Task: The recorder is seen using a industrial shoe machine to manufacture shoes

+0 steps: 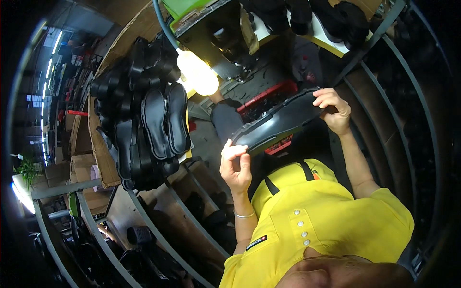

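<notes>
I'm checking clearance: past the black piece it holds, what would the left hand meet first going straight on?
Past the black piece, the left hand would likely meet the dark grey trouser leg, though that may lie lower.

The sole (281, 120) is black, the shirt (336, 233) yellow, its buttons (300, 223) pearly white.

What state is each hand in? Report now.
Left hand: closed on the left end of a black shoe sole.
Right hand: closed on its right end.
</notes>
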### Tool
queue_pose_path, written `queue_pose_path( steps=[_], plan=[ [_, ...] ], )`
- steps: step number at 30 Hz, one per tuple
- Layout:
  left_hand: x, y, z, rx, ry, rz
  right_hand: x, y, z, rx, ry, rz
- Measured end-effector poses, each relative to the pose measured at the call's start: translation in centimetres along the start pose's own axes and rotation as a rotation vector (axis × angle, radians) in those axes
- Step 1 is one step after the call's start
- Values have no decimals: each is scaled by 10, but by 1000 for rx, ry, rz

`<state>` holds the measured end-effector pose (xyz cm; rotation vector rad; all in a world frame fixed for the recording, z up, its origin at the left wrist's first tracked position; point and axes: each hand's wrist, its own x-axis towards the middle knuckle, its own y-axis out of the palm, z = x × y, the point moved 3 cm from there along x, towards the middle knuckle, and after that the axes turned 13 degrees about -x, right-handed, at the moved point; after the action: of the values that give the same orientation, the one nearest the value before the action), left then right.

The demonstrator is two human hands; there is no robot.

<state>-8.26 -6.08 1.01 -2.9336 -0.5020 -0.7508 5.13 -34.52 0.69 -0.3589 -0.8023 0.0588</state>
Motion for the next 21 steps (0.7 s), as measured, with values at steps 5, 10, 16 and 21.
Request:
queue_pose_path(
  steps=[5, 10, 16, 21],
  plan=[
    [20, 6, 4, 122, -15, 101, 0, 15, -22, 128, 215, 15],
    [38, 5, 21, 56, -127, 33, 2, 26, -37, 285, 478, 11],
    [58, 8, 33, -33, -138, -16, 14, 35, -43, 268, 553, -1],
    [69, 5, 46, -34, -73, -21, 23, 38, -48, 251, 575, -14]
  ],
)
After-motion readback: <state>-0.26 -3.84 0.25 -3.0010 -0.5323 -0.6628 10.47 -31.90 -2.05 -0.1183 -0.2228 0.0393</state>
